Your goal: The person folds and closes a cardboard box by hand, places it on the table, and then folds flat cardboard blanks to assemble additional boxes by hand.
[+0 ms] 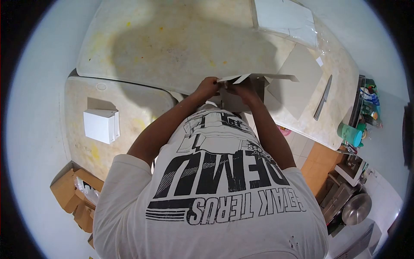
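Note:
Close to my chest, at the table's near edge, both hands are on a partly folded cardboard box (278, 77) with a pale flap sticking out to the right. My left hand (210, 86) pinches the left end of its upper edge. The fingers of my right hand (243, 90) are bent against the box behind a narrow flap, which hides part of them. Just to the right, a flat grey cardboard sheet (299, 80) lies on the table. A finished-looking white box (98, 126) stands on the left table.
A knife (323, 98) lies on the right side of the table (189, 47). White sheets in clear plastic (284, 19) are at the far right. A green cup (349, 134) stands near the right edge. An opened brown carton (69, 190) is at lower left, a metal pan (357, 209) at lower right.

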Tool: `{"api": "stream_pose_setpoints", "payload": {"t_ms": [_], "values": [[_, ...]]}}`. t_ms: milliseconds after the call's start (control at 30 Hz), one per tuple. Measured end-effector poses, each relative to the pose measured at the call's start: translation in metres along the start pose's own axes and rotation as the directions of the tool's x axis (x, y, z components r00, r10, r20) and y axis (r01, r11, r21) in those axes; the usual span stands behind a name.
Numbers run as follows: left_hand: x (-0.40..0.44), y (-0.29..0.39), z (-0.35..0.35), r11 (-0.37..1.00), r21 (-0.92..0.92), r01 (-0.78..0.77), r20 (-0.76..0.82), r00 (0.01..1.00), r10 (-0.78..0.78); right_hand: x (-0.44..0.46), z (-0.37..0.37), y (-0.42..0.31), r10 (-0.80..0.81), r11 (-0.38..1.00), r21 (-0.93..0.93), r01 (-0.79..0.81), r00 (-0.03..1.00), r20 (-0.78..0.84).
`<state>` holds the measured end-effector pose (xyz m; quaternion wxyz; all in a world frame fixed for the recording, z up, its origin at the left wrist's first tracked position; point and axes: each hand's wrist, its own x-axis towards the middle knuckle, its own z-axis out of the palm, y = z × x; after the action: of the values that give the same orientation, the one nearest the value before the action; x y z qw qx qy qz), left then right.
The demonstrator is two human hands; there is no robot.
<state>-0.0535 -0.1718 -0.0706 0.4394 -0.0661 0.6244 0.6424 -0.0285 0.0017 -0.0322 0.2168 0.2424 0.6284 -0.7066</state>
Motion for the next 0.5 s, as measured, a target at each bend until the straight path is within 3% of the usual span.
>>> {"api": "stream_pose_setpoints", "payload": {"t_ms": [100,200,300,400,500], "values": [[-0.004,0.005,-0.001,1.0,-0.019,-0.01,0.017,1.0,0.011,0.002,-0.001,0.003,0.005,0.999,-0.053,-0.004,1.0,0.021],[0.003,0.0,-0.009,1.0,-0.026,0.005,0.069,0.998,-0.003,0.005,-0.006,0.007,0.031,0.999,0.025,-0.033,0.997,0.069],[0.006,0.001,-0.015,0.998,-0.04,0.043,0.117,0.992,-0.038,0.02,-0.011,0.022,0.151,0.983,0.099,-0.152,0.988,0.013],[0.002,0.008,-0.019,0.996,0.001,0.087,0.128,0.988,-0.086,0.021,-0.009,0.025,0.057,0.981,0.182,-0.067,0.997,0.061],[-0.004,0.017,-0.019,0.994,0.016,0.113,0.124,0.986,-0.114,0.012,-0.004,0.015,0.042,0.991,0.126,-0.051,0.996,0.075]]}}
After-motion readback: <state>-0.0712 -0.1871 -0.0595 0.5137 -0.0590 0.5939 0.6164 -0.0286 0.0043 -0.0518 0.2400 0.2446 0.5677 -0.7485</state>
